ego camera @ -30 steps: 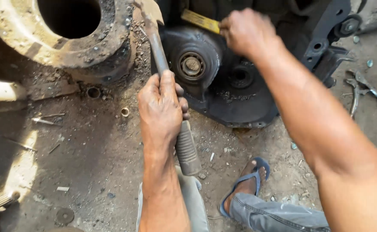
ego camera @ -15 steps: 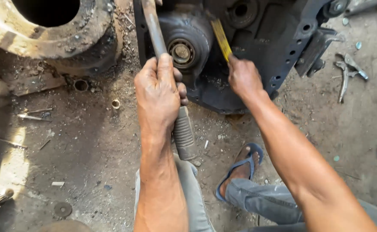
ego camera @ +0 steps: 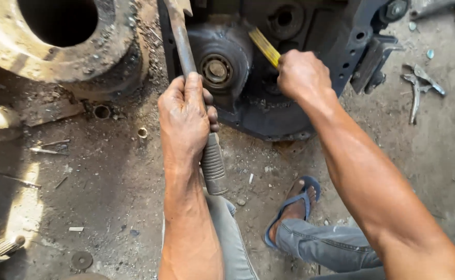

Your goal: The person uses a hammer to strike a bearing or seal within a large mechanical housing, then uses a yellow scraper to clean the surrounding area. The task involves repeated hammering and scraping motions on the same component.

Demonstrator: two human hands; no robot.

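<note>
left hand [ego camera: 186, 116] wrapped tight around hammer [ego camera: 196, 98] handle, middle of frame | right hand [ego camera: 302, 75] fingers closed on yellow tool [ego camera: 263, 45], top middle | tool tip on black machine part [ego camera: 248, 78] | blue sandal [ego camera: 289, 207] below

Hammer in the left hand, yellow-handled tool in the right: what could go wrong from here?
1. The left hand holds the hammer near the right hand; a missed swing may hit its knuckles.
2. The yellow-handled tool could slip off the dark metal housing.
3. The foot in a blue sandal is exposed.
</note>
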